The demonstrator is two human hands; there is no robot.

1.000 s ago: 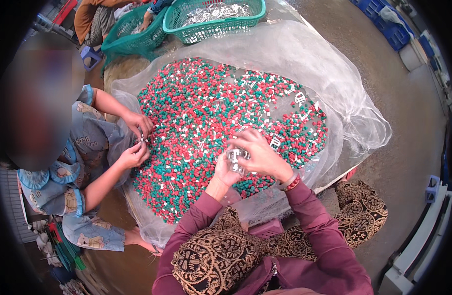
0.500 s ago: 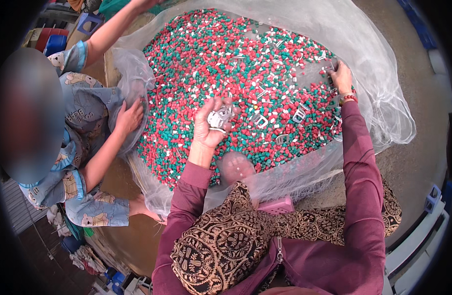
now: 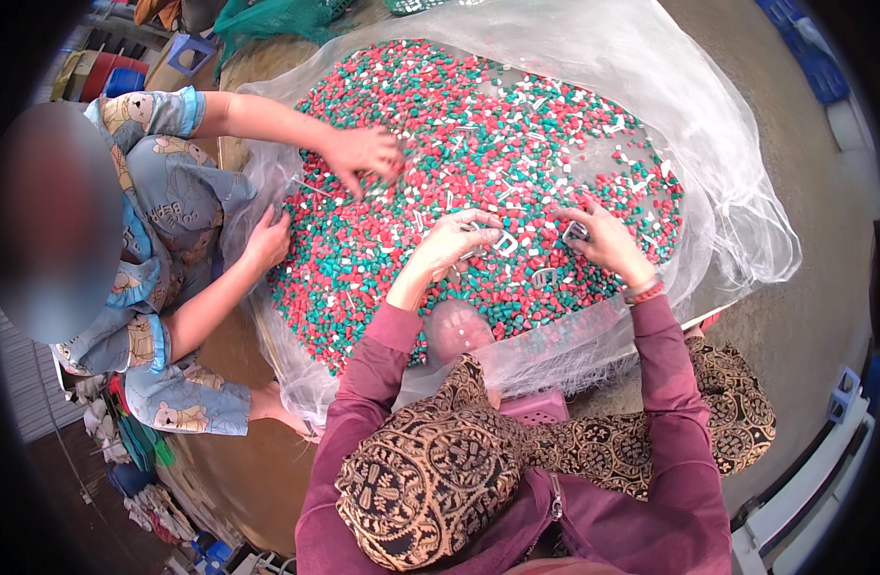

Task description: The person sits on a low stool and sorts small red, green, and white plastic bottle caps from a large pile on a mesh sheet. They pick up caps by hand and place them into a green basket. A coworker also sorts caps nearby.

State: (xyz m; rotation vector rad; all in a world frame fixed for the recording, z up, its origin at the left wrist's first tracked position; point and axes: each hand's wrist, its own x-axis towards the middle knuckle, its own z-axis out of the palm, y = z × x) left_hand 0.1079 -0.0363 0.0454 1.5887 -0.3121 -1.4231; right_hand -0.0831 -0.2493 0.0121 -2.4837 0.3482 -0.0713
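Observation:
A wide spread of small red, green and white plastic pieces (image 3: 382, 287) lies on a sheer white mesh sheet (image 3: 737, 220). My left hand (image 3: 449, 247) is over the middle of it, palm down, fingers curled around grey-white slotted plastic pieces, partly hidden under the hand. One slotted piece (image 3: 505, 241) shows at its fingertips. To the right, my right hand (image 3: 607, 244) has its thumb and fingers closed on another grey slotted plastic piece (image 3: 575, 232). A similar slotted piece (image 3: 545, 277) rests on the spread between my hands, nearer to me.
At the left sits a co-worker, whose one hand (image 3: 363, 155) reaches over the spread and other hand (image 3: 269, 240) is at the mesh edge. A rounded shape (image 3: 459, 331) bulges under the near mesh. A pink perforated plastic thing (image 3: 536, 407) is by my patterned trousers.
My right hand has come from the far right edge to a slotted piece near the middle. My left hand has turned palm down and moved right. The co-worker's far hand has swung over the spread.

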